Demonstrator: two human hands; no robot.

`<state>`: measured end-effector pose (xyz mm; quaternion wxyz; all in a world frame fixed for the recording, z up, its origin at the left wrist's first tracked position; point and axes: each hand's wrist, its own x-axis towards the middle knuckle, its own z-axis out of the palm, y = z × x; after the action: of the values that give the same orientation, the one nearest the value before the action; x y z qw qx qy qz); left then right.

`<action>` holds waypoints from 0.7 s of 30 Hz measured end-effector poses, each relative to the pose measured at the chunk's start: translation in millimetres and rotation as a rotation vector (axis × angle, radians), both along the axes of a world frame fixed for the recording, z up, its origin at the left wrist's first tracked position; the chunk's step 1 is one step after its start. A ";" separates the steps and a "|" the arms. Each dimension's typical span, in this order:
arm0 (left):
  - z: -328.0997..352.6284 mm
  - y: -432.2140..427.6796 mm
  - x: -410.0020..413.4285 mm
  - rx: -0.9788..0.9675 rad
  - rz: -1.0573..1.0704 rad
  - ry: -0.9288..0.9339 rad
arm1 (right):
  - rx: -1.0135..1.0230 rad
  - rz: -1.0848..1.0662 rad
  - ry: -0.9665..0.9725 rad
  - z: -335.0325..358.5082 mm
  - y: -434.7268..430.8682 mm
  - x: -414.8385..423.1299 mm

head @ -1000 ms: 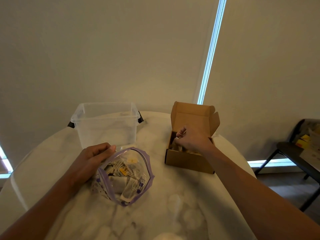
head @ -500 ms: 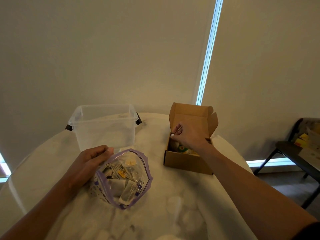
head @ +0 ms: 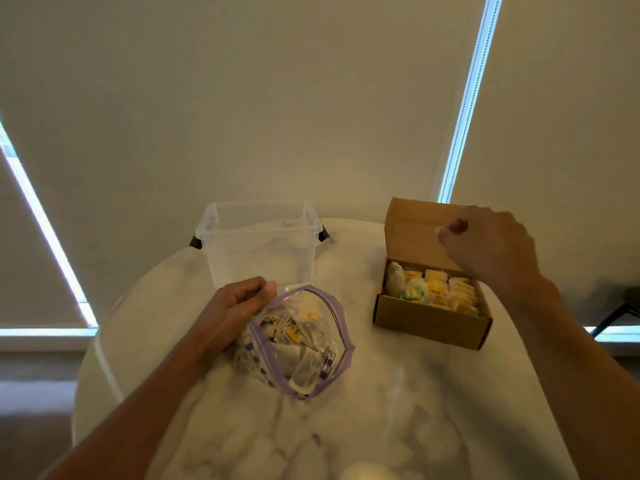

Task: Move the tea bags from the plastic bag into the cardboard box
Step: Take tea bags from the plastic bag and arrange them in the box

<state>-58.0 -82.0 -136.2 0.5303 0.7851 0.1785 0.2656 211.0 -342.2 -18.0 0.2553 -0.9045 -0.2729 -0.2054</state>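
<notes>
Room: cream roller blinds (head: 242, 98) fill the background, with a bright vertical strip of daylight (head: 467, 98) between two of them. Work surface: a round white marble-patterned table (head: 398, 393). A clear rectangular plastic tub with dark side handles (head: 259, 251) stands upright at the far edge of the table. A brown cardboard box (head: 429, 322) sits near the far-right edge, well apart from the tub, with its lid flap raised behind it. A transparent plastic bag with a purple zip seal (head: 341, 323) lies near the table's centre, just in front of the tub, mouth open and facing up. The left hand (head: 232, 313) grasps the bag's left rim, fingers curled round it. The right hand (head: 491, 247) hovers above the box in front of the raised flap, released, fingers loosely curled. White and yellow tea bags (head: 436, 289) lie packed in rows inside the box. More tea bags (head: 294, 336) lie jumbled in the plastic bag. Part of a dark chair (head: 620, 310) shows beyond the right edge.
</notes>
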 end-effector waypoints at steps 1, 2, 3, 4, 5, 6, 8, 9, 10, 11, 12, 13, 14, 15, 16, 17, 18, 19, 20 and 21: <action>0.4 -0.5 0.0 -0.007 -0.003 0.002 | 0.073 0.038 -0.036 0.2 -0.9 -9.2; 0.6 -0.1 0.3 -0.013 -0.004 0.005 | 0.146 0.150 -0.039 -0.6 -0.4 -21.4; 1.0 -0.3 0.5 -0.016 -0.008 0.005 | 0.183 0.327 0.001 -3.8 1.8 -36.8; 1.0 0.3 0.7 -0.020 -0.013 0.003 | 0.157 0.534 0.077 -9.6 5.6 -54.1; 1.5 -0.2 0.8 -0.023 -0.021 -0.004 | 0.053 0.728 0.161 -17.5 10.7 -72.9; 1.8 -0.3 0.8 -0.026 -0.029 -0.012 | -0.080 0.878 0.225 -26.2 17.3 -91.2; 1.5 1.2 0.7 -0.035 -0.042 -0.029 | -0.276 1.058 0.237 -46.3 35.5 -117.2; 2.2 1.3 0.5 -0.036 -0.047 -0.037 | -0.332 1.091 0.198 -54.5 45.5 -125.4; 2.4 1.8 0.2 -0.035 -0.053 -0.044 | -0.366 1.101 0.136 -62.1 55.7 -131.3; 2.7 1.5 -0.1 -0.039 -0.066 -0.051 | -0.383 1.096 0.059 -68.3 64.5 -135.6; 2.9 1.6 -0.2 -0.043 -0.079 -0.058 | -0.381 1.077 -0.014 -73.7 71.9 -139.5; 3.7 1.1 -0.8 -0.043 -0.089 -0.068 | -0.373 1.046 -0.068 -79.3 77.3 -142.3; 4.7 0.1 -1.9 -0.040 -0.096 -0.076 | -0.369 1.008 -0.111 -84.2 80.9 -144.9; 5.6 -1.1 -3.3 -0.027 -0.102 -0.078 | -0.375 0.971 -0.138 -88.7 82.9 -147.2; 6.0 -1.2 -4.5 -0.004 -0.103 -0.072 | -0.376 0.947 -0.141 -93.1 83.2 -148.3; 6.0 -0.7 -5.4 0.027 -0.098 -0.060 | -0.362 0.943 -0.120 -96.3 82.1 -148.4; 5.7 0.3 -5.7 0.051 -0.087 -0.050 | -0.335 0.956 -0.093 -97.6 80.2 -147.7; 5.7 0.5 -6.3 0.058 -0.081 -0.049 | -0.292 0.980 -0.063 -96.9 77.5 -146.5; 5.4 1.2 -6.4 0.048 -0.073 -0.052 | -0.240 1.005 -0.028 -94.9 74.4 -145.3; 5.4 1.5 -5.9 0.032 -0.065 -0.055 | -0.185 1.025 0.011 -92.2 70.5 -144.3</action>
<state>-63.9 -80.5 -130.8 0.5307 0.7913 0.1339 0.2727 66.7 -271.7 -110.1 0.2434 -0.6746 -0.6965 -0.0241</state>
